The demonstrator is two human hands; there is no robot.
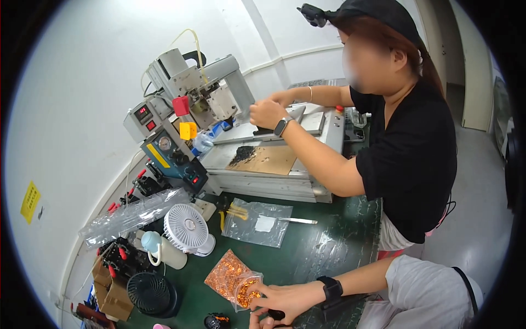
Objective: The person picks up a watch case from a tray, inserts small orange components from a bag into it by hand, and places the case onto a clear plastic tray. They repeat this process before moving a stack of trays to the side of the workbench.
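Observation:
At the lower edge my right hand (293, 300), with a black watch (331, 289) on its wrist, reaches from the right. Its fingers are spread and outstretched at the mouth of a clear bag of small orange rings (249, 293). Just below, my left hand (262, 321) shows only its bent fingers. It pinches a small black part (276, 315), partly hidden beneath my right hand; its shape is unclear. Touching the open bag, a second clear bag (226, 274) full of the same orange rings lies flat. A black cup-like container (217, 321) stands to the left.
A co-worker (411, 126) works at a bench machine (263, 183) with black pieces on a brown sheet (276, 159). On the green table (323, 241) are a white fan (186, 225), black fan (150, 294), pale jug (172, 254), and plastic bag (255, 233) with tweezers (298, 220).

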